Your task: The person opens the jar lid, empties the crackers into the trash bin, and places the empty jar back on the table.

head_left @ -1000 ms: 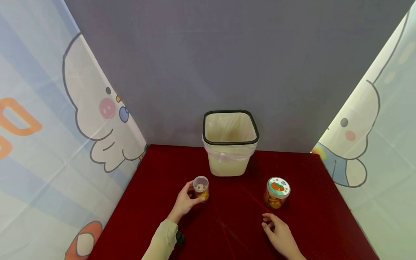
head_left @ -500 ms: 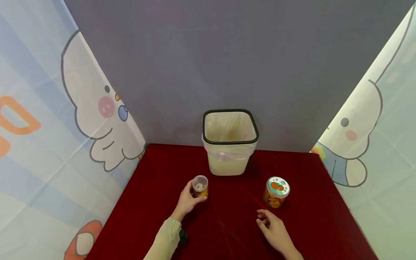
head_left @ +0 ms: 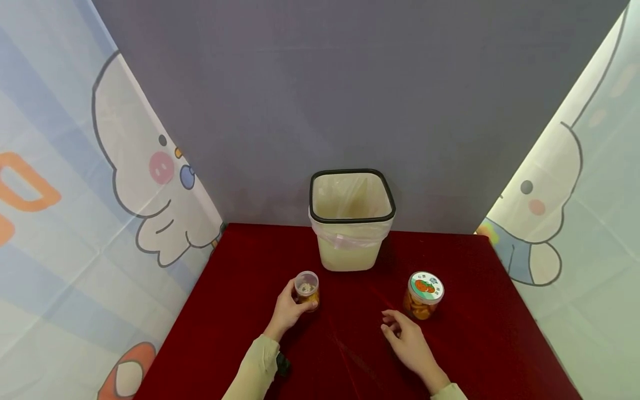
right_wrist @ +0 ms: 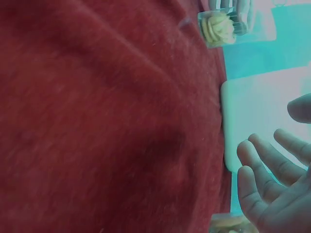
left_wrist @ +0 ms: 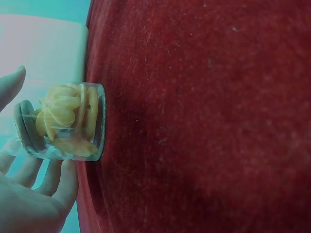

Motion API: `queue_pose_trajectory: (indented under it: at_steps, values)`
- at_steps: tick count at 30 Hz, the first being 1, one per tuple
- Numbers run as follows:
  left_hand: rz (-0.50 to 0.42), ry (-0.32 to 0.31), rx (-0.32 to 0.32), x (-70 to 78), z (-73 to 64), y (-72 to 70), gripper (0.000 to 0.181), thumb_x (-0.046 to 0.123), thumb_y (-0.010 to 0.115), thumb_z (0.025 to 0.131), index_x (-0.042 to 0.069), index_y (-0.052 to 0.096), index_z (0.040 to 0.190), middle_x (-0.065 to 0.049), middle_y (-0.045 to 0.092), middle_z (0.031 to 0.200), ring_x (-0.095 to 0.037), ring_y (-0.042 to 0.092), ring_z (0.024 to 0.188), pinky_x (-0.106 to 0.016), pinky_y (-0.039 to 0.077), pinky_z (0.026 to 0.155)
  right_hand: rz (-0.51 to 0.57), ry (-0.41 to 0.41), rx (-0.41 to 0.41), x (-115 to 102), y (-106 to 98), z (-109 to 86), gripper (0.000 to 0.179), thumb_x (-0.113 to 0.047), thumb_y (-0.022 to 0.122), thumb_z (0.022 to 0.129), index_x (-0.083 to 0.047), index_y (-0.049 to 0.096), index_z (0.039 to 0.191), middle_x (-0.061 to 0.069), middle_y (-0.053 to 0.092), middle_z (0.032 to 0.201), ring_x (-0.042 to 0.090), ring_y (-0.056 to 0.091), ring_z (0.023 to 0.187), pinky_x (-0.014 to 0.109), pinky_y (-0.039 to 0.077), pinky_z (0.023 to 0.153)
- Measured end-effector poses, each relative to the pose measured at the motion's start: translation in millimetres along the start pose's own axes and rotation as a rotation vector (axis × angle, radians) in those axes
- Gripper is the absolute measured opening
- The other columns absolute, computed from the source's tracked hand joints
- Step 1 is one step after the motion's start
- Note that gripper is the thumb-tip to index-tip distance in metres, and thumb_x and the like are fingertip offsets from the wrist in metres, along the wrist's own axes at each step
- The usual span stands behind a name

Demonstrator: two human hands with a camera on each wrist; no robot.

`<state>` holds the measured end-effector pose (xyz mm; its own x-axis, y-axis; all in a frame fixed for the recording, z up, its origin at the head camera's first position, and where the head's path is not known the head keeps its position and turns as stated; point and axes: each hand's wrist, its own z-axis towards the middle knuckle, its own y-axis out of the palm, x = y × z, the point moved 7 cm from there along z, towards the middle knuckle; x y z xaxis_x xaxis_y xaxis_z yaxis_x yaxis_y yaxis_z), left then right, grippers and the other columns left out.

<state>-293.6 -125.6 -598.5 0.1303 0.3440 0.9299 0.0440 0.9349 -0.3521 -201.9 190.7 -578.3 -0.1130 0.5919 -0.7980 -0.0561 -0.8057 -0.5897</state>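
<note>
My left hand (head_left: 287, 309) curls round a small clear jar (head_left: 308, 303) left of centre, its thumb at the near side. The left wrist view shows the jar (left_wrist: 73, 121) standing on the red cloth, with yellow piped cookies and a dark round piece inside. Its upper part looks clear, with no lid visible. My right hand (head_left: 412, 345) hovers over the cloth with loosely bent fingers, holding nothing. Just beyond it and to the right stands a larger cookie jar (head_left: 422, 305) with a green and white lid bearing an orange fruit picture.
A cream bin (head_left: 350, 253) with a black rim and a plastic liner stands at the back centre, against a grey wall (head_left: 280, 111). Cartoon-printed sheets (head_left: 95, 239) hang at both sides. Red cloth (head_left: 230, 289) covers the table.
My right hand has moved left and slightly forward, away from the lidded jar. My left hand stays at the small jar; the view has shifted slightly.
</note>
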Motion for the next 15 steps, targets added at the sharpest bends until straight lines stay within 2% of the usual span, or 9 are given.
queue_pose_trajectory:
  at_steps: [5,15]
  values:
    - [0.017,0.006,0.007,1.0,-1.2,-0.9,0.073,0.021,0.09,0.075,0.007,0.052,0.136,-0.012,0.061,0.123,-0.033,0.057,0.115,-0.052,0.048,0.091,0.017,-0.045,0.007,-7.7,7.2,3.7,0.027,-0.01,0.071,0.092,-0.007,0.067,0.119,0.001,0.069,0.101,0.004,0.06,0.08,0.026,0.05,0.067]
    - [0.01,0.008,-0.027,8.5,-7.2,3.9,0.073,0.022,0.089,0.077,0.011,0.051,0.138,-0.008,0.061,0.124,-0.029,0.057,0.115,-0.05,0.048,0.091,0.05,-0.033,0.0,-15.4,21.3,7.3,0.026,-0.014,0.072,0.093,-0.008,0.068,0.118,-0.004,0.068,0.099,0.006,0.061,0.083,0.026,0.051,0.069]
